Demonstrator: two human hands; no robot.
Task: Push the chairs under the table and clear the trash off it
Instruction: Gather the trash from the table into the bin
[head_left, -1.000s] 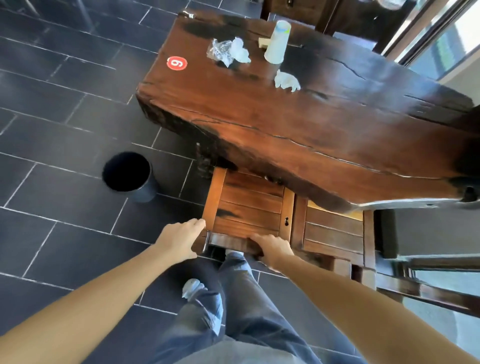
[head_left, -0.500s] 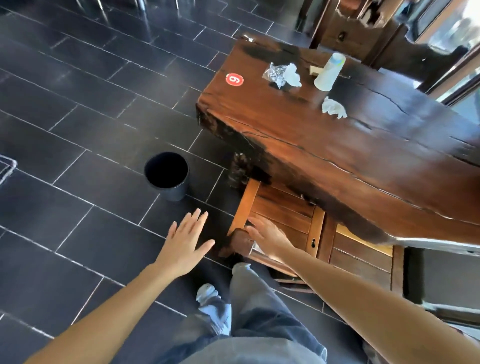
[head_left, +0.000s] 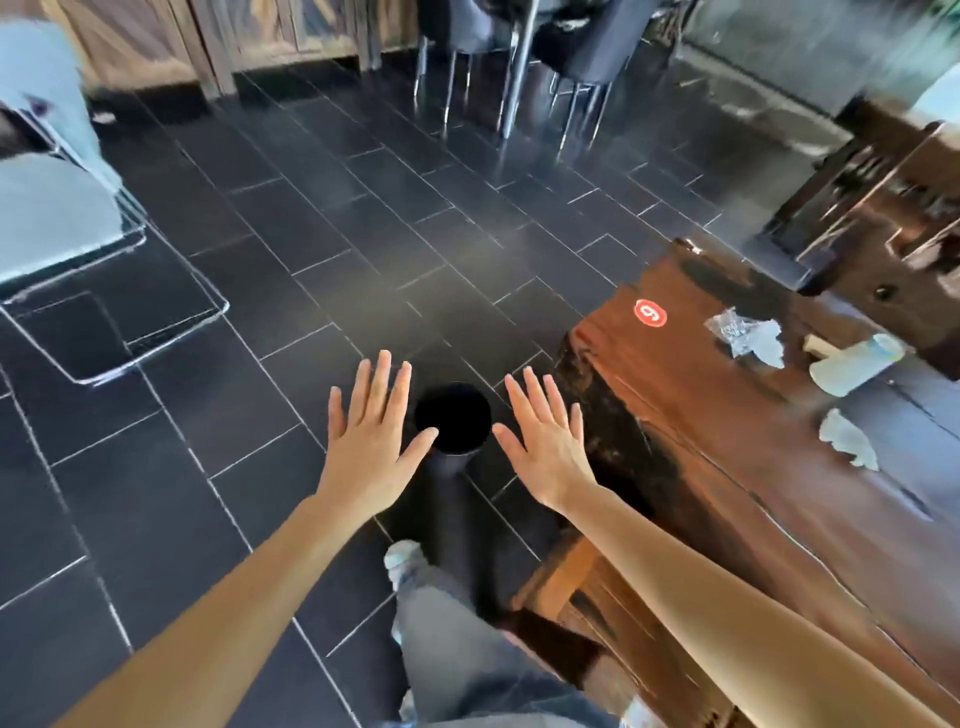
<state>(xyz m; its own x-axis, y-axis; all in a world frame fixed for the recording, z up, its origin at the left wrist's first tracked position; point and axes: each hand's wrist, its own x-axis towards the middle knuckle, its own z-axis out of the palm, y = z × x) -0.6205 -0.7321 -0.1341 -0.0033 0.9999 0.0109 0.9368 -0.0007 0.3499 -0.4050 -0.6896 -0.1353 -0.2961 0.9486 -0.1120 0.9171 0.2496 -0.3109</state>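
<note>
Chair (head_left: 587, 597) now sits released under the table (head_left: 727, 467); left hand (head_left: 371, 441) and right hand (head_left: 545, 441), fingers spread and empty, flank the black bin (head_left: 453, 421).

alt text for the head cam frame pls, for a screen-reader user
Both hands, left and right, are open and empty, fingers spread either side of a black bin on dark tile. At right, a wooden table holds a tipped cup, crumpled wrappers, a napkin and a red sticker; a chair is tucked beneath.
</note>
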